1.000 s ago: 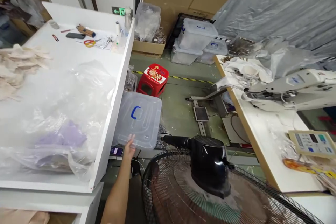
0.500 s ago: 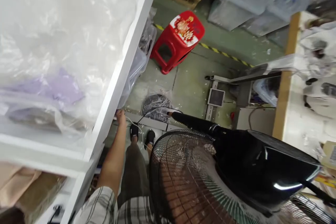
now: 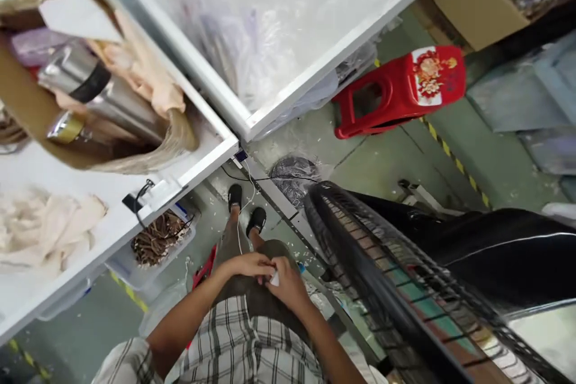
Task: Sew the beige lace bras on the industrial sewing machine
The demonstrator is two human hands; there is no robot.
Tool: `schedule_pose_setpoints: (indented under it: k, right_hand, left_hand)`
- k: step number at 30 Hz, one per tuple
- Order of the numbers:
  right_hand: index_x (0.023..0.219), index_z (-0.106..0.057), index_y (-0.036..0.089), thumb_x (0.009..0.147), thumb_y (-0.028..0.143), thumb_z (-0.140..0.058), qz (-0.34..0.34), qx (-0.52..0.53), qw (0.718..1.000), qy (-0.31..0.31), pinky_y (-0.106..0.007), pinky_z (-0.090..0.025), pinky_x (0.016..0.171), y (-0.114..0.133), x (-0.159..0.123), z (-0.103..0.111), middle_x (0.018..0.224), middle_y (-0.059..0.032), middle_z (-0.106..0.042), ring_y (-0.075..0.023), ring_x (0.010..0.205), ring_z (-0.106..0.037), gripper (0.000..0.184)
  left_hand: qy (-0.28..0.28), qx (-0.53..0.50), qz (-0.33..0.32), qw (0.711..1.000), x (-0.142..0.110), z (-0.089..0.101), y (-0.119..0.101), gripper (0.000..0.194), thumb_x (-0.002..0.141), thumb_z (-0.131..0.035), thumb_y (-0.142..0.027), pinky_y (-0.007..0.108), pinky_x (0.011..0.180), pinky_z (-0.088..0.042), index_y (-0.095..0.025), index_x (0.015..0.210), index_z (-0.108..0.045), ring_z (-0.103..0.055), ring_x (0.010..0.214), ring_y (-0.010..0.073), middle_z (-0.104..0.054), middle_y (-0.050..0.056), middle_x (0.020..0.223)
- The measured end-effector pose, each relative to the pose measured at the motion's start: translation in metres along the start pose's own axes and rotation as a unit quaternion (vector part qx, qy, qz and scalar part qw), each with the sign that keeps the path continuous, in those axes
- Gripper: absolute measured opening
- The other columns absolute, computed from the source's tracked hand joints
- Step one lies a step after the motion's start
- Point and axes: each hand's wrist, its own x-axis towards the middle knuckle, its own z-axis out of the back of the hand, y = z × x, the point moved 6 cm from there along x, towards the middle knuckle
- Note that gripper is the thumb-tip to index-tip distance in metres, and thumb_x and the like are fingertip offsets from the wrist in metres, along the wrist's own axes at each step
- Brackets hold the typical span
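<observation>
A: Holding smth small and white [image 3: 273, 279] in your lap, both hands on it. Left hand [image 3: 246, 266] curled over the top, right hand [image 3: 288, 287] pinching it from below. Plug or charger block prob, too small to tell.

B: Cord attached?

A: Thin white cable [image 3: 246, 192] runs from your hands down past your shoes [image 3: 245, 209] toward the phone [image 3: 240, 156] on the floor rail under the table [image 3: 288, 93]. Can't see if it's plugged in at the hand end.

B: So which step are you on?

A: Looks like you're fiddling w/ the cable end, seating or pulling it. Fingers on both sides are closed round the white bit, not released.

B: Next move?

A: Needs a steady pinch w/ the right, left to guide the cord. Watch the fan [image 3: 405, 288], grille sits just beside your right arm. Red stool [image 3: 400, 93] well apart, no issue.
</observation>
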Motion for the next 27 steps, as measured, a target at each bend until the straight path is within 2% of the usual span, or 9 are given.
schedule_pose_setpoints:
  k: [2, 5, 8, 10, 13, 17, 19, 22, 27]
  right_hand:
    - [0.111, -0.058, 0.016, 0.079, 0.024, -0.073, 0.043, -0.01, 0.999, 0.02, -0.038, -0.056, 0.082, 0.003, 0.002, -0.009, 0.109, -0.0096, -0.06, -0.0243, 0.099, -0.064, 0.036]
    - [0.125, -0.052, 0.021, 0.078, 0.023, -0.07, 0.095, -0.025, 0.994, 0.054, -0.038, -0.054, 0.09, 0.012, 0.019, -0.025, 0.124, -0.0113, -0.056, -0.0257, 0.109, -0.062, 0.051]
    - [0.14, -0.041, 0.024, 0.077, 0.03, -0.07, 0.133, -0.063, 0.988, 0.047, -0.047, -0.046, 0.104, 0.016, 0.039, -0.043, 0.144, -0.0141, -0.044, -0.0316, 0.127, -0.052, 0.069]
    - [0.142, -0.037, 0.02, 0.08, 0.038, -0.068, 0.121, -0.087, 0.989, -0.007, -0.053, -0.037, 0.112, 0.007, 0.051, -0.05, 0.148, -0.0175, -0.04, -0.0349, 0.136, -0.041, 0.072]
    - [0.139, -0.038, 0.014, 0.087, 0.045, -0.057, 0.06, -0.118, 0.991, -0.02, -0.052, -0.038, 0.111, -0.023, 0.063, -0.063, 0.139, -0.021, -0.048, -0.0328, 0.133, -0.045, 0.064]
    - [0.12, -0.055, 0.015, 0.08, 0.036, -0.062, 0.05, -0.199, 0.974, 0.098, -0.046, -0.049, 0.099, -0.059, 0.07, -0.088, 0.118, -0.0165, -0.063, -0.0306, 0.114, -0.061, 0.045]
    - [0.11, -0.061, 0.017, 0.076, 0.029, -0.065, 0.048, -0.249, 0.957, 0.139, -0.045, -0.052, 0.094, -0.071, 0.073, -0.095, 0.109, -0.0148, -0.066, -0.0312, 0.106, -0.065, 0.037]
    - [0.104, -0.064, 0.016, 0.074, 0.025, -0.067, 0.059, -0.317, 0.929, 0.18, -0.045, -0.052, 0.092, -0.082, 0.083, -0.099, 0.104, -0.0144, -0.067, -0.0314, 0.101, -0.067, 0.031]
    - [0.105, -0.063, 0.019, 0.075, 0.022, -0.068, 0.117, -0.4, 0.882, 0.22, -0.042, -0.051, 0.097, -0.1, 0.127, -0.1, 0.11, -0.012, -0.066, -0.0297, 0.11, -0.064, 0.031]
  left_hand:
    - [0.027, -0.025, -0.016, 0.999, 0.0, -0.001, 0.018, 0.049, 0.082, -0.062, -0.061, 0.022, 0.056, -0.046, -0.015, 0.1, -0.068, -0.065, 0.059, 0.0133, -0.068, 0.003, 0.075]
    - [0.022, -0.055, -0.037, 0.998, 0.012, 0.002, 0.048, 0.044, 0.078, -0.07, -0.054, 0.021, 0.05, -0.043, -0.015, 0.097, -0.067, -0.061, 0.052, 0.0129, -0.064, 0.0, 0.064]
    - [-0.04, -0.102, -0.067, 0.992, 0.026, 0.021, 0.081, 0.033, 0.076, -0.073, -0.044, 0.02, 0.047, -0.041, -0.013, 0.085, -0.065, -0.056, 0.046, 0.0113, -0.061, -0.001, 0.058]
    - [-0.121, -0.153, -0.092, 0.976, 0.027, 0.045, 0.107, 0.032, 0.081, -0.067, -0.042, 0.019, 0.046, -0.039, -0.014, 0.095, -0.063, -0.056, 0.046, 0.0099, -0.065, 0.0, 0.065]
    - [-0.292, -0.24, -0.123, 0.918, 0.013, 0.092, 0.153, 0.039, 0.091, -0.055, -0.039, 0.018, 0.049, -0.041, -0.017, 0.122, -0.052, -0.06, 0.055, 0.009, -0.068, 0.003, 0.084]
    - [-0.484, -0.314, -0.13, 0.806, -0.013, 0.136, 0.21, 0.045, 0.098, -0.042, -0.035, 0.019, 0.055, -0.044, -0.018, 0.139, -0.037, -0.063, 0.068, 0.0101, -0.066, 0.007, 0.1]
    - [-0.54, -0.328, -0.122, 0.765, -0.019, 0.142, 0.23, 0.046, 0.098, -0.044, -0.033, 0.021, 0.058, -0.045, -0.016, 0.14, -0.038, -0.063, 0.068, 0.0107, -0.067, 0.008, 0.101]
    - [-0.597, -0.325, -0.101, 0.727, -0.015, 0.142, 0.251, 0.045, 0.094, -0.051, -0.028, 0.026, 0.07, -0.05, -0.015, 0.137, -0.046, -0.065, 0.073, 0.0137, -0.068, 0.008, 0.101]
    - [-0.653, -0.293, -0.062, 0.696, 0.028, 0.151, 0.274, 0.041, 0.088, -0.057, -0.022, 0.032, 0.091, -0.049, -0.019, 0.13, -0.058, -0.065, 0.102, 0.022, -0.069, 0.009, 0.113]
